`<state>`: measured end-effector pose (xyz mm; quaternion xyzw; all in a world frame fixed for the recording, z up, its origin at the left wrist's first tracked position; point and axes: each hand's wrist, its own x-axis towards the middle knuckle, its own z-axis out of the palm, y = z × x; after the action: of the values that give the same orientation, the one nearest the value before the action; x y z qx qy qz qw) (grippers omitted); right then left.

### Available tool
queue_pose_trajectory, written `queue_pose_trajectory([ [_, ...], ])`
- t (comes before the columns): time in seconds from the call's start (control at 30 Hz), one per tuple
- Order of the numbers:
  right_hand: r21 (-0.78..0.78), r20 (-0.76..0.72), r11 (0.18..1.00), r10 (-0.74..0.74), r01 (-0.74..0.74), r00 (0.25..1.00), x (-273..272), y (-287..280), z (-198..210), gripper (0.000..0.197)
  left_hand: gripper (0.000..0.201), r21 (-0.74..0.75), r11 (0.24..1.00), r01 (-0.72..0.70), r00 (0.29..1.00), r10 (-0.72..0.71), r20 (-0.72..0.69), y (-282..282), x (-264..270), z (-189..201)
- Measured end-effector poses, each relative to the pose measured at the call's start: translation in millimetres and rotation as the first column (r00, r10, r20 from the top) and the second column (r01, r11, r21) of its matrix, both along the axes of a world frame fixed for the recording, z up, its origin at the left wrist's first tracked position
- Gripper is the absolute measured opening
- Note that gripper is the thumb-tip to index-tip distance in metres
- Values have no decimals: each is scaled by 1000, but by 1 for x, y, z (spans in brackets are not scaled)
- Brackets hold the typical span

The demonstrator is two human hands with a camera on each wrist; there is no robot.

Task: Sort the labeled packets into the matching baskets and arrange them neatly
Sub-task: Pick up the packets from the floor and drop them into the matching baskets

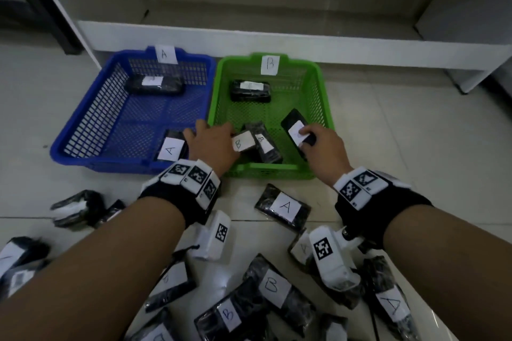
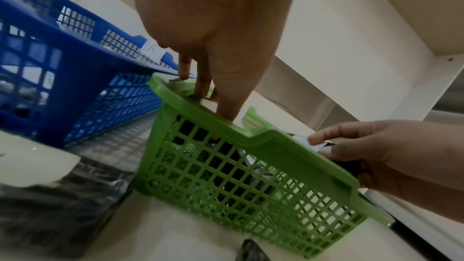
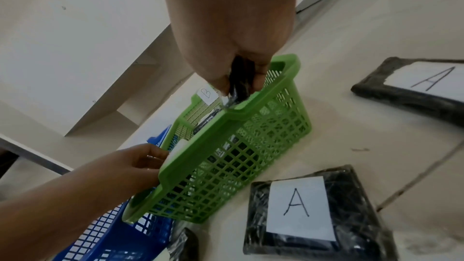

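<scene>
A blue basket (image 1: pixel 83 108) labelled A and a green basket (image 1: pixel 271 167) labelled B stand side by side on the floor. The blue one holds two black packets, one at the back (image 1: pixel 155 84) and an A packet (image 1: pixel 170 148) at the front right. My left hand (image 1: pixel 219 133) reaches into the green basket's front left corner and grips a B packet (image 1: pixel 243 142), beside another B packet (image 1: pixel 266 144). My right hand (image 1: pixel 307 137) pinches the near end of a black packet (image 1: pixel 295 126) tilted over the basket's right side, thumb on its label. A further packet (image 1: pixel 250 90) lies at the back.
Several loose black packets lie on the tiled floor in front of the baskets, among them an A packet (image 1: pixel 282 206), two B packets (image 1: pixel 274 285) and more at the left (image 1: pixel 77 206). A white shelf unit (image 1: pixel 277 41) runs close behind the baskets.
</scene>
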<state>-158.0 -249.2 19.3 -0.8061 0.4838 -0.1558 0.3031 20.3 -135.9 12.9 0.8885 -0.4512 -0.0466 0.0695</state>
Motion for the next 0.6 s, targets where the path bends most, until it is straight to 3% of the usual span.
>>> queue_pose_trajectory([
  [0.33,124,17,992,22,-24,1000,17,-5,-13,38,27,291,956,33,982,-85,168,-13,-1,3],
  [0.47,113,-142,993,44,-28,989,20,-5,-12,24,17,305,951,55,972,-121,203,-14,-4,1],
  [0.53,83,-296,995,81,-58,952,22,-7,-13,9,16,309,948,71,964,-144,222,-14,-1,0],
  [0.6,105,-416,991,116,-79,902,24,-6,-13,35,31,335,939,73,970,-146,196,-14,5,0],
])
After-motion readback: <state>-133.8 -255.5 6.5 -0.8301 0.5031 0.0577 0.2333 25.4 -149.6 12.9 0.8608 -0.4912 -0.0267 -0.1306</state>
